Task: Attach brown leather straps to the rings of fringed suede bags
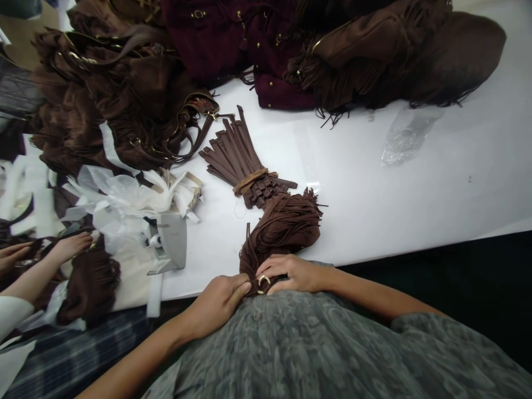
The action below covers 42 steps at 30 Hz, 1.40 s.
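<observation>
A brown fringed bag lies at the table's front edge, its near end against my body. My left hand is closed on the left side of that near end, fingers pressed together. From the right, my right hand grips the same end with bent fingers. Between the two hands shows a gold-coloured metal ring on the bag. What the fingertips pinch is partly hidden. Just beyond the bag rests a bundle of brown straps, tied round with a tan band.
Brown bags pile up at the back left, maroon bags at the back middle, more brown bags at the right. A grey dispenser stands near white tissue. A co-worker's hands handle a brown bag at left. Clear plastic lies right.
</observation>
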Available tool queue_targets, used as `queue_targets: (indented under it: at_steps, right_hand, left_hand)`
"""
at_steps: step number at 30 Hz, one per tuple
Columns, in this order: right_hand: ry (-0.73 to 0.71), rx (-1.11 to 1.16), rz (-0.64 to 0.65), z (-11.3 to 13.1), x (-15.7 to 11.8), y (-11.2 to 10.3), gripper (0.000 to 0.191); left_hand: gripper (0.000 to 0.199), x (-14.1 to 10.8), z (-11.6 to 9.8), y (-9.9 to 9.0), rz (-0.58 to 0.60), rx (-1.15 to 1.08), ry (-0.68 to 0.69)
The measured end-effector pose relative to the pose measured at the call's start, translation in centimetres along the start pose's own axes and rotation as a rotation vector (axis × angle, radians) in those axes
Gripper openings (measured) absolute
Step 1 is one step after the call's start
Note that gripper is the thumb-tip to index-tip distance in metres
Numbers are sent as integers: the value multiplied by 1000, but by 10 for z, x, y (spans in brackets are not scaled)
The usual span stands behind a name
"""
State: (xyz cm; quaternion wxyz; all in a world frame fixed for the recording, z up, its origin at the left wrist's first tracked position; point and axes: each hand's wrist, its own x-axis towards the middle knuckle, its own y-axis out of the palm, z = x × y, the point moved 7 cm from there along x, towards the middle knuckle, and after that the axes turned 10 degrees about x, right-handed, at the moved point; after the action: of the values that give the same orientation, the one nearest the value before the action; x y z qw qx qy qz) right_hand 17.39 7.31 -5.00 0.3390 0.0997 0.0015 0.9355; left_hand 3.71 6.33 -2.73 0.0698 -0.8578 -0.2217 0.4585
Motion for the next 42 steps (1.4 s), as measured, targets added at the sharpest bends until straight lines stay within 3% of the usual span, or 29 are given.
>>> queue_targets:
  at_steps: [5,7,13,16,19,22,25,32,35,42]
  right_hand:
    - [-145,-241,-188,9,-1,4,31]
    - [-175,-268,-264,12,-4,6,32]
    - [-135,-285,-369,13,-13,14,32]
    - [-111,-255,-440,13,-16,12,31]
    - [-83,-127,-395,13,-13,11,29]
    - [-35,7,-284,17,-7,13,29]
    - [39,92,-280,21,-3,13,31]
    - [114,188,-632,22,-3,8,42]
    - [121,247,-701,21,-2,5,42]
    - [153,274,-800,20,-2,-5,37]
  left_hand:
    - [47,1,9,9,112,-469,-38]
    - [47,-2,6,5,115,-462,-8]
    - [50,-14,-22,-1,109,-169,133]
    - [51,-14,-22,5,151,-253,100]
    - [51,-13,-19,5,150,-302,61]
    - [49,-14,-28,-6,64,-87,115]
    - [43,-20,-41,-17,-40,249,165]
    - [29,-26,-48,-19,-234,779,135]
    - [29,-21,-50,-13,-343,872,149]
    - [25,-22,-57,-5,-722,957,219]
